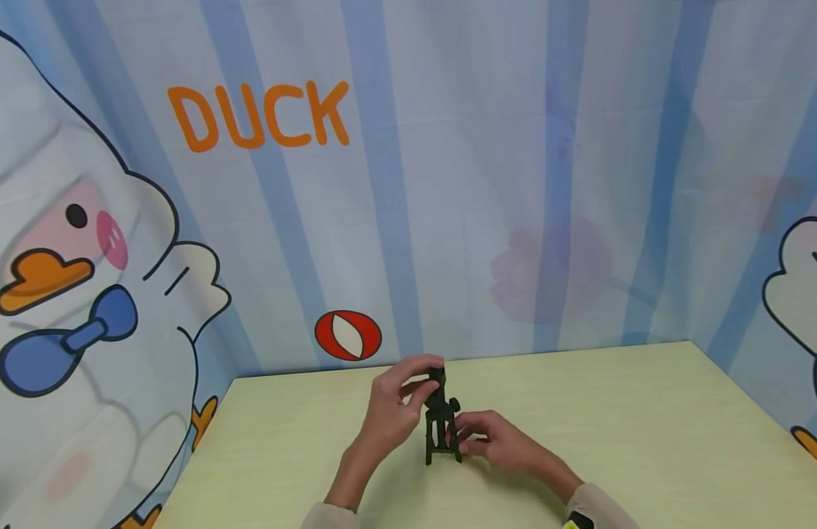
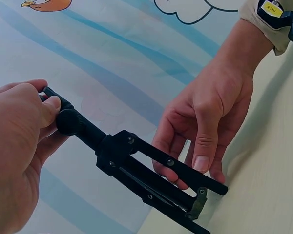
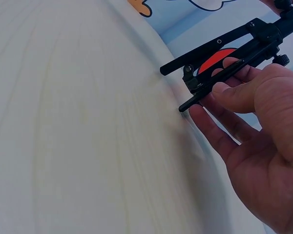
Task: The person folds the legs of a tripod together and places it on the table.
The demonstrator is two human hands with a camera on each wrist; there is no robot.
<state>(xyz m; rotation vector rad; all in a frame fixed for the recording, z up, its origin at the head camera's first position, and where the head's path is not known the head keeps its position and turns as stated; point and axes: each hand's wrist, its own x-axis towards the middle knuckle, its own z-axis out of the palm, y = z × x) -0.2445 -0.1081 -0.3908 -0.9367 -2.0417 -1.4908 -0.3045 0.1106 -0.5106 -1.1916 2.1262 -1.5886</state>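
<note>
A small black tripod (image 1: 438, 408) stands upright at the middle of the table, its legs only slightly spread. My left hand (image 1: 392, 404) grips its top part, thumb in front and fingers behind, as the left wrist view also shows. Below the top, a round knob (image 2: 68, 122) sticks out from the tripod's side. My right hand (image 1: 504, 442) is low at the right side, where thumb and fingers pinch one leg (image 3: 212, 87) near its lower end. Small hinged braces (image 2: 199, 202) join the legs to the centre column. The clasped top is partly hidden by the left fingers.
The pale yellow table (image 1: 613, 411) reaches back to a striped blue and white curtain (image 1: 448, 184) printed with cartoon ducks and the word DUCK. A dark band with a yellow label (image 1: 578, 521) sits at the right wrist, beside a beige sleeve.
</note>
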